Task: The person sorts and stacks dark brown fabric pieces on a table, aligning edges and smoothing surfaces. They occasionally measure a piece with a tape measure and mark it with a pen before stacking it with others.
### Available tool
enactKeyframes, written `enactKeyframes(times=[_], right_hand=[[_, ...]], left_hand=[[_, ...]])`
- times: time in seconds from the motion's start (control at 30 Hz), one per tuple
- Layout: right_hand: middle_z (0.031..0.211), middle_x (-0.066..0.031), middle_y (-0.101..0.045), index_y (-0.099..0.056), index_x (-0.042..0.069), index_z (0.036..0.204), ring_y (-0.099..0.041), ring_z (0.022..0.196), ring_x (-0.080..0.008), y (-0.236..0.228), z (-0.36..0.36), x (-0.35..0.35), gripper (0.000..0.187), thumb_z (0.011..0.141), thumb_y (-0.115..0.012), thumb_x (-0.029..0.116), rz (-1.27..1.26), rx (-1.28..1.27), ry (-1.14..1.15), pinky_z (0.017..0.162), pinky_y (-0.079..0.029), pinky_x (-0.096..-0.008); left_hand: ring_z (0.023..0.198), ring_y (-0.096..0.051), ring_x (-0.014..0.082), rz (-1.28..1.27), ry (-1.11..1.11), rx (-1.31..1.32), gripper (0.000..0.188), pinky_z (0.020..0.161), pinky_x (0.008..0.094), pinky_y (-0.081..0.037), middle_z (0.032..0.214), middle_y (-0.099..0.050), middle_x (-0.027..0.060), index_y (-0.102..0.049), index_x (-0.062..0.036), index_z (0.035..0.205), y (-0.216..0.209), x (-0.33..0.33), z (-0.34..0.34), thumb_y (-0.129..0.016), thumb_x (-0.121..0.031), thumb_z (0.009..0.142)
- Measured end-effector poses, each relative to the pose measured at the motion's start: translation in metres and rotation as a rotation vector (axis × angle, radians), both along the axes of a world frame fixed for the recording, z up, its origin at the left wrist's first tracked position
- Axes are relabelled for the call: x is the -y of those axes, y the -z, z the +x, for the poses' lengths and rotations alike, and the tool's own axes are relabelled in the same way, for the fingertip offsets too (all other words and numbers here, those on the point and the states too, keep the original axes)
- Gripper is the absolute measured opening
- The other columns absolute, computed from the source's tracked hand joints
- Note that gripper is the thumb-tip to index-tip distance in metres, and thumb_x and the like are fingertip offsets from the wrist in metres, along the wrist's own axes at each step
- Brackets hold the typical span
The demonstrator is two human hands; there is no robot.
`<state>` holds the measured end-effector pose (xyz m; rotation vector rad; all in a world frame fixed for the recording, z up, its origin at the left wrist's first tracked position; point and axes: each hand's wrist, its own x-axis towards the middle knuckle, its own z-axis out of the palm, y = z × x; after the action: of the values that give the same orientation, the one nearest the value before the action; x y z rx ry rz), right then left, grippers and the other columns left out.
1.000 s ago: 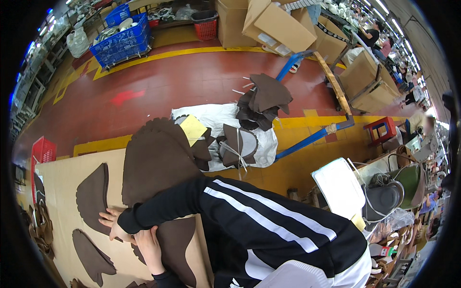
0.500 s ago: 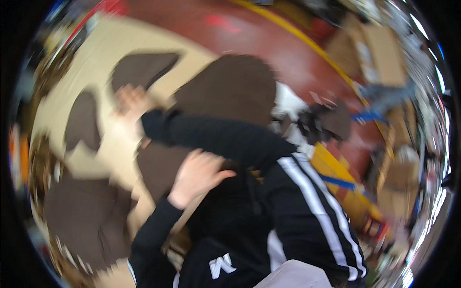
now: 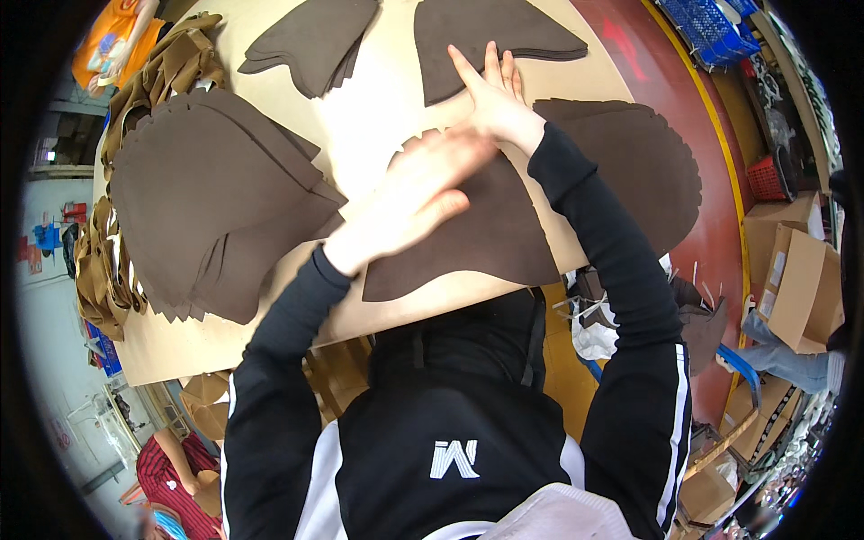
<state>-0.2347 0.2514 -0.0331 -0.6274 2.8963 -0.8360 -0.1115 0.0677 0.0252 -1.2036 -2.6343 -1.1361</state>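
Observation:
My left hand point(image 3: 405, 202) is over a dark brown cut piece point(image 3: 477, 234) at the table's near edge, fingers stretched out and a little blurred at the tips. Whether its palm touches the piece I cannot tell. Beyond it, my right hand point(image 3: 499, 103) is spread open, its fingertips over the edge of a brown piece point(image 3: 495, 36) at the far right. Neither hand grips anything. A thick stack of toothed brown pieces point(image 3: 198, 207) lies on the left, and another rounded stack point(image 3: 630, 171) on the right. Farther off is a layered pointed stack point(image 3: 310, 40).
The pale tabletop point(image 3: 225, 346) carries the pieces. Brown scraps point(image 3: 99, 261) are heaped along its left side. Past the right edge are a red floor point(image 3: 711, 261), an open cardboard box point(image 3: 801, 283) and blue baskets point(image 3: 711, 31). People in orange point(image 3: 117, 40) and striped red point(image 3: 171, 477) are at left.
My view has turned, squaring up to the table. My right arm, earlier reaching across to the left, now extends forward on the right. My left hand has moved over the middle piece.

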Motion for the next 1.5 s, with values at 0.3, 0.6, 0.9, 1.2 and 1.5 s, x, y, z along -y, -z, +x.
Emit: enactKeyframes(times=[0.3, 0.6, 0.9, 1.2, 1.5], right_hand=[[0.162, -0.0340, 0.008, -0.012, 0.033, 0.161, 0.015, 0.149, -0.0530, -0.004, 0.015, -0.003, 0.130, 0.057, -0.091, 0.043, -0.092, 0.003, 0.022, 0.121, -0.001, -0.0568], [0.161, -0.0347, 0.006, -0.018, 0.029, 0.161, 0.011, 0.149, -0.0523, -0.006, 0.018, -0.007, 0.126, 0.059, -0.091, 0.040, -0.110, -0.028, -0.009, 0.121, -0.003, -0.0578], [0.162, -0.0348, 0.004, -0.021, 0.032, 0.158, 0.011, 0.150, -0.0524, 0.000, 0.008, -0.001, 0.122, 0.059, -0.090, 0.048, -0.043, 0.026, -0.008, 0.121, -0.003, -0.0581], [0.163, -0.0327, 0.003, -0.018, 0.029, 0.160, 0.010, 0.151, -0.0479, -0.008, 0.020, 0.003, 0.129, 0.055, -0.091, 0.048, 0.010, 0.048, -0.026, 0.121, -0.001, -0.0547], [0.161, -0.0336, -0.011, -0.026, 0.025, 0.157, -0.005, 0.150, -0.0519, -0.013, 0.028, 0.000, 0.122, 0.057, -0.093, 0.045, -0.089, -0.099, 0.066, 0.121, -0.012, -0.0568]], left_hand=[[0.150, -0.027, 0.0322, -0.597, 0.056, -0.033, 0.103, 0.120, 0.0517, -0.023, 0.162, -0.029, 0.0153, -0.036, -0.0004, 0.151, 0.018, 0.009, 0.078, -0.037, -0.077, 0.082], [0.151, -0.022, 0.0338, -0.182, 0.532, 0.136, 0.096, 0.123, 0.0486, -0.020, 0.163, -0.028, 0.0102, -0.029, -0.0072, 0.157, -0.023, 0.025, 0.087, -0.033, -0.073, 0.087], [0.151, -0.026, 0.0303, -0.554, -0.088, -0.198, 0.086, 0.121, 0.0510, -0.024, 0.164, -0.026, 0.0133, -0.032, -0.0062, 0.155, 0.026, 0.006, 0.020, -0.050, -0.061, 0.092], [0.151, -0.025, 0.0302, -0.533, 0.103, 0.157, 0.093, 0.121, 0.0447, -0.024, 0.163, -0.027, 0.0142, -0.030, -0.0020, 0.155, 0.012, 0.026, 0.124, -0.044, -0.068, 0.091], [0.146, -0.035, 0.0333, -0.138, 0.046, 0.337, 0.072, 0.119, 0.0432, -0.030, 0.156, -0.041, 0.0175, -0.036, -0.0029, 0.153, -0.016, 0.042, 0.115, -0.066, -0.031, 0.094]])
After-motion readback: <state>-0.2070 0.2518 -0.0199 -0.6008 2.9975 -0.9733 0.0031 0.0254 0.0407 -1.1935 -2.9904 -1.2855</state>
